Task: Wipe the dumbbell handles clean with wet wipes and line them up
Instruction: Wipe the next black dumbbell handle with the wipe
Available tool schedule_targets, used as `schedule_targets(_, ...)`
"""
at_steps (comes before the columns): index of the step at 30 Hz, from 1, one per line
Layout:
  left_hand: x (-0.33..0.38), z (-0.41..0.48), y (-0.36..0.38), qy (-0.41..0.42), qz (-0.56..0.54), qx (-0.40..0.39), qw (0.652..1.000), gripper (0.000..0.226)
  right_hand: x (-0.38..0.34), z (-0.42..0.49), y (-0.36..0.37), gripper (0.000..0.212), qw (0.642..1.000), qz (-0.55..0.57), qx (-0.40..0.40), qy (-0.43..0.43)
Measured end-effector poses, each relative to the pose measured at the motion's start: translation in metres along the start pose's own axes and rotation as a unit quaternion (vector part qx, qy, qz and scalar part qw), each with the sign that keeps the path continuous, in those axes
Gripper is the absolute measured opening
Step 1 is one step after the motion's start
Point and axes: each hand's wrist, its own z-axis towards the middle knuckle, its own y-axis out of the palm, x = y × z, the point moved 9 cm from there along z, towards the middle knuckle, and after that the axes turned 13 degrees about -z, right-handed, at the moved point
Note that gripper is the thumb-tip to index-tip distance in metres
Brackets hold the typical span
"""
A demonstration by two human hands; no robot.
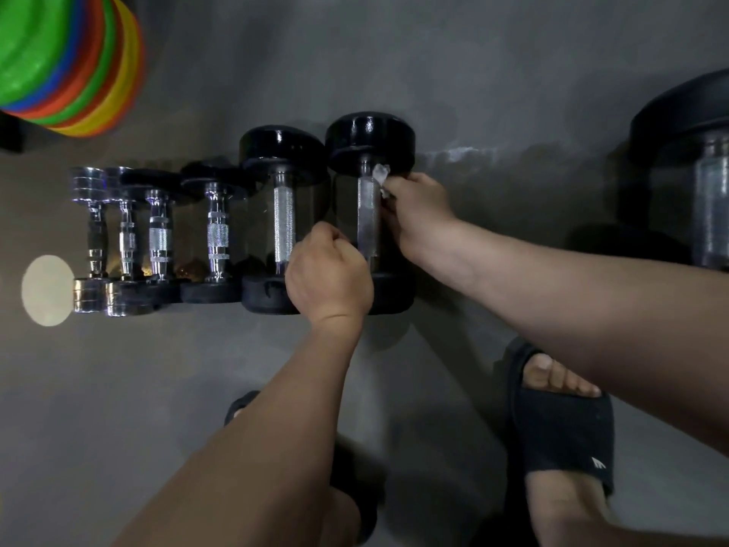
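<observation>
**Ana:** Dumbbells first, from the left: 4 small chrome dumbbells (157,238) lie side by side on the grey floor (157,388), then a black dumbbell (282,219), then the black one being cleaned (369,215).

**Ben:** And the hands?

**Ana:** The left hand (329,276) is curled into a fist at the near end of that handle, steadying it, I think. The right hand (418,215) pinches a crumpled wet wipe (382,176) against the far end of the knurled bar.

**Ben:** How should the wipe go?

**Ana:** Wrap it round the bar and draw it the full length, turning slightly so the knurling's underside gets cleaned.

**Ben:** Room?

**Ana:** Tight leftward, since the 2 black heads nearly touch. Open floor lies rightward before the large dumbbell (706,191), and the sandalled foot (560,428) sits well clear.
</observation>
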Motion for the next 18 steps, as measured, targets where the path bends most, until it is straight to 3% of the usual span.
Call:
schedule_targets(4,0.0,0.0,0.0,0.005,-0.008,0.004,1.0,0.024,0.003,-0.002,0.01,0.011,0.998,0.02,-0.035,0.057)
schedule_targets(7,0.001,-0.001,-0.001,0.006,-0.008,0.004,1.0,0.024,-0.001,-0.004,0.015,0.016,0.994,0.045,-0.036,0.09)
schedule_targets(10,-0.001,0.0,0.0,0.002,-0.003,0.004,1.0,0.021,-0.002,-0.006,0.009,0.014,0.998,0.017,0.005,0.053)
schedule_targets(14,0.0,0.0,0.001,0.001,0.007,0.006,1.0,0.02,-0.017,-0.011,0.0,0.017,0.99,-0.108,0.094,-0.015)
schedule_targets(18,0.0,0.0,0.001,0.008,0.006,0.009,1.0,0.025,-0.024,-0.015,0.007,0.026,0.978,-0.163,0.117,-0.049)
